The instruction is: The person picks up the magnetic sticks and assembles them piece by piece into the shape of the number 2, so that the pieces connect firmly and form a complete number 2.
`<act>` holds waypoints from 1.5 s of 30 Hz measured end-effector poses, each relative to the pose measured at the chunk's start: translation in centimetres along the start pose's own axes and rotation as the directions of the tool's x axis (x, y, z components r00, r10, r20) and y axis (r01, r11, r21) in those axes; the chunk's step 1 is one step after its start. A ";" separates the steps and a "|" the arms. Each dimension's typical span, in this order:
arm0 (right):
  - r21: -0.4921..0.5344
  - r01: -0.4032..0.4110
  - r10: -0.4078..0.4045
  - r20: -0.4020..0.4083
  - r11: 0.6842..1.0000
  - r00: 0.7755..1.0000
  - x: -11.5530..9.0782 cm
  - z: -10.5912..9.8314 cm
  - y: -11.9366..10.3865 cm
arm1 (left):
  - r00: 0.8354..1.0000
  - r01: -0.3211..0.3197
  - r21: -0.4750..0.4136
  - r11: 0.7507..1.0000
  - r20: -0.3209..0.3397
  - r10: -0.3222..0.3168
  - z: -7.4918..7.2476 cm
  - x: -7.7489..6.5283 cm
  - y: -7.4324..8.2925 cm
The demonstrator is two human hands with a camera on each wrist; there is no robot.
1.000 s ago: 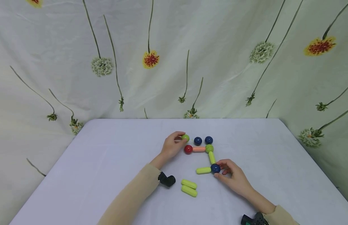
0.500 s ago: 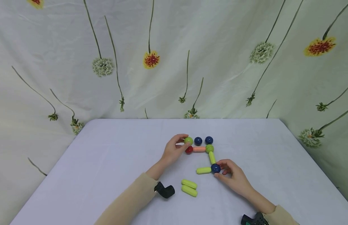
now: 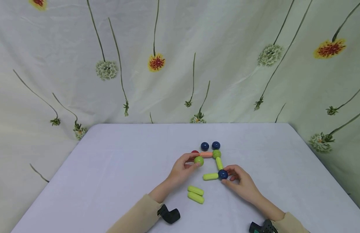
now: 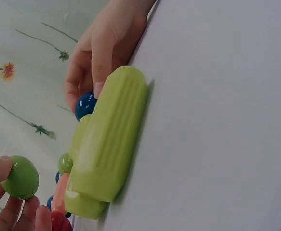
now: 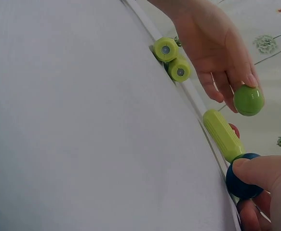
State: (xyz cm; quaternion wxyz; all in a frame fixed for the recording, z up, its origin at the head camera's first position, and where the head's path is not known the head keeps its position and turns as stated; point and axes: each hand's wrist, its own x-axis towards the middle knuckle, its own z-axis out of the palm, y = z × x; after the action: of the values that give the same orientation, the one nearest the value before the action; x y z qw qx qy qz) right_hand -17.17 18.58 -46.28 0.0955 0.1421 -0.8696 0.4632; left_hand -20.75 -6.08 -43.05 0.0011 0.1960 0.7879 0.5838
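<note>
My left hand (image 3: 181, 170) pinches a green ball (image 3: 199, 161) between thumb and fingers, held above the table in the right wrist view (image 5: 248, 100). My right hand (image 3: 241, 182) grips a dark blue ball (image 3: 222, 174) with thumb and fingertips. That blue ball joins two yellow-green rods: one rod (image 3: 210, 176) points left, the other rod (image 3: 219, 163) runs back to a second green ball (image 3: 216, 154). From there a salmon-pink rod (image 3: 206, 154) leads left to a red ball (image 3: 195, 151), partly hidden behind my left fingers.
Two loose dark blue balls (image 3: 204, 146) sit behind the pink rod. Two loose yellow-green rods (image 3: 196, 194) lie side by side at the front, with round metal discs in their ends. A white cloth covers the table (image 3: 124, 155); a flower-print curtain (image 3: 174, 84) hangs behind.
My left hand has carried the green ball from behind the red ball forward and slightly right, to in front of the pink rod. The right hand stays on the blue ball.
</note>
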 end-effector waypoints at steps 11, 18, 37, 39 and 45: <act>0.000 -0.001 0.001 0.001 1.000 1.000 0.1 0.1 0.0 | 0.999 0.036 -0.009 0.999 0.010 -0.036 0.1 -1.8 0.0; -0.003 -0.010 0.010 0.001 1.000 1.000 0.1 0.2 0.1 | 0.999 0.043 -0.023 0.999 0.030 -0.043 -0.4 -2.6 2.1; -0.006 -0.022 0.022 0.008 1.000 1.000 -0.1 0.2 0.1 | 0.993 -0.011 0.029 1.000 0.120 0.008 -0.3 -2.5 0.0; -0.009 -0.017 0.018 0.006 1.000 1.000 -0.1 0.1 0.0 | 0.991 -0.015 0.029 0.999 0.131 0.011 -0.4 -2.7 0.7; -0.009 -0.013 0.013 0.010 1.000 1.000 0.0 0.0 -0.1 | 0.992 -0.016 0.056 0.998 0.128 0.008 -0.2 -2.5 -0.4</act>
State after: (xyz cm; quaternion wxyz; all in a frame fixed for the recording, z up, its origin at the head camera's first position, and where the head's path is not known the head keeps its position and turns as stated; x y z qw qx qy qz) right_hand -17.12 18.53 -46.27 0.0887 0.1384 -0.8729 0.4594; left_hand -18.62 -7.16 -43.90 0.0426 0.2378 0.8014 0.5473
